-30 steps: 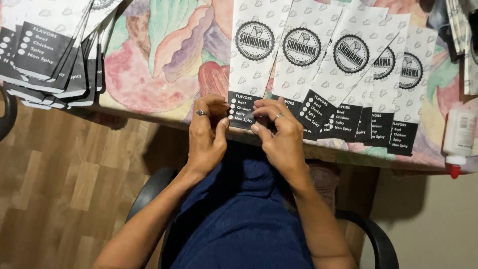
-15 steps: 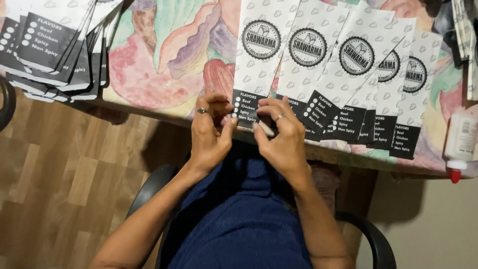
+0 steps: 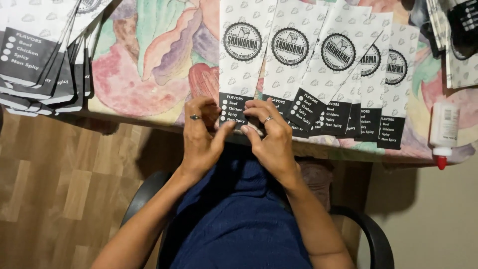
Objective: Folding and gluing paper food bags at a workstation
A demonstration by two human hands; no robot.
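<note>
Both hands work at the near end of a long white paper bag [image 3: 241,60] with a round black emblem and a black printed panel at its bottom. My left hand [image 3: 201,137], a ring on one finger, pinches the bag's bottom left corner. My right hand [image 3: 269,137], also ringed, pinches the bottom edge beside it, thumbs almost touching. The bag lies on a table covered by a colourful painted cloth [image 3: 149,60], its end at the table's front edge.
Several similar bags [image 3: 343,74] lie fanned out to the right, overlapping. A stack of the same bags [image 3: 42,55] sits at the left edge. A white glue bottle with a red tip [image 3: 443,132] lies at the right. Below are my blue-clad lap, a black chair and wooden floor.
Both hands stay at the bag's bottom edge; the fingers have shifted slightly, thumbs drawn closer together. The view has drifted a little.
</note>
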